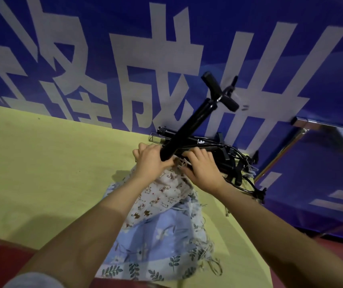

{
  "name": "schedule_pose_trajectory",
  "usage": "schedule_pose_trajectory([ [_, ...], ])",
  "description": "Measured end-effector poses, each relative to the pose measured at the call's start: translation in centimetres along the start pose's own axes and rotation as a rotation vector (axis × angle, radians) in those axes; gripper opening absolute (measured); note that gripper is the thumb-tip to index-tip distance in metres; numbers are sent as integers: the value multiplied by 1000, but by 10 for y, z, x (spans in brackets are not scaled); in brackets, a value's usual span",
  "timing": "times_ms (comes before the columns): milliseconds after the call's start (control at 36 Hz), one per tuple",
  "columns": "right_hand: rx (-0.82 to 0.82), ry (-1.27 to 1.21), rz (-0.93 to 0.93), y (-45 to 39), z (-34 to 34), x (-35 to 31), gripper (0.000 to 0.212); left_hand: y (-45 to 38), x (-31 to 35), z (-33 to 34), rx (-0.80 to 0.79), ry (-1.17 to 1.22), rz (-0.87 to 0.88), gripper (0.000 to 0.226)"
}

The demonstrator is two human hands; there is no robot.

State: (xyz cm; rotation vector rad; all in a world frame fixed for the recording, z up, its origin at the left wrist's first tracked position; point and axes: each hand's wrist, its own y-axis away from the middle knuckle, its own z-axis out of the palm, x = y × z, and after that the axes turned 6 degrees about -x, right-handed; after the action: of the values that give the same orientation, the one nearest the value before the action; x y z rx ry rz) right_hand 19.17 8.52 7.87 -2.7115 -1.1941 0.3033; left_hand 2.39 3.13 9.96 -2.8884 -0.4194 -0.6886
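Note:
A black pump [189, 126] with a T-shaped handle leans up and to the right from the far edge of the yellow table [41, 163]. My left hand [150, 157] grips the lower end of its barrel. My right hand [200, 166] lies beside it with curled fingers on a pile of black tubes and cables [228, 161]; what exactly it holds is hidden. Below both hands lies a frayed cloth [162, 231], white with small cat prints at the top and blue with leaf prints lower down.
A blue banner [124, 59] with large white characters hangs behind the table. A chrome rail [280, 152] slants down at the right. Red floor [0, 258] shows along the bottom left edge.

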Motion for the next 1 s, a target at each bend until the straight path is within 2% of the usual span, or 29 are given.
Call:
schedule_pose_trajectory([
  [56, -162, -145, 104, -7, 2, -7, 52, 3, -2, -3, 33, 75, -15, 31],
  [111, -243, -163, 109, -15, 4, -13, 46, 6, -3, -7, 66, 140, -22, 24],
  [167, -243, -195, 118, -20, 7, -18, 30, 8, -5, -11, 92, 191, -24, 22],
  [222, -194, -310, 187, -25, 7, -20, 24, 10, -8, -16, 103, 232, -24, 21],
  [306, -160, -411, 212, -32, 5, -23, 38, 13, -10, -22, 77, 299, -11, 23],
  [389, -228, -502, 231, -41, -1, -31, 55, 15, -7, -28, 53, 369, -15, 29],
  [472, -298, -466, 243, -50, -2, -34, 38, 17, -5, -33, 29, 403, -32, 29],
  [556, -211, -454, 232, -54, -2, -32, 12, 13, -9, -35, 42, 391, 2, 28],
  [639, -148, -443, 254, -52, -7, -31, 34, 6, -18, -31, 78, 373, 20, 23],
  [750, -86, -389, 209, -48, -16, -29, 16, 0, -31, -20, 93, 324, 39, 19],
  [917, -118, -377, 224, -40, -23, -25, 19, 1, -47, -1, 45, 329, -14, 24],
  [1000, -122, -522, 303, -43, -26, -29, 15, 1, -50, 2, 42, 360, -20, 24],
])
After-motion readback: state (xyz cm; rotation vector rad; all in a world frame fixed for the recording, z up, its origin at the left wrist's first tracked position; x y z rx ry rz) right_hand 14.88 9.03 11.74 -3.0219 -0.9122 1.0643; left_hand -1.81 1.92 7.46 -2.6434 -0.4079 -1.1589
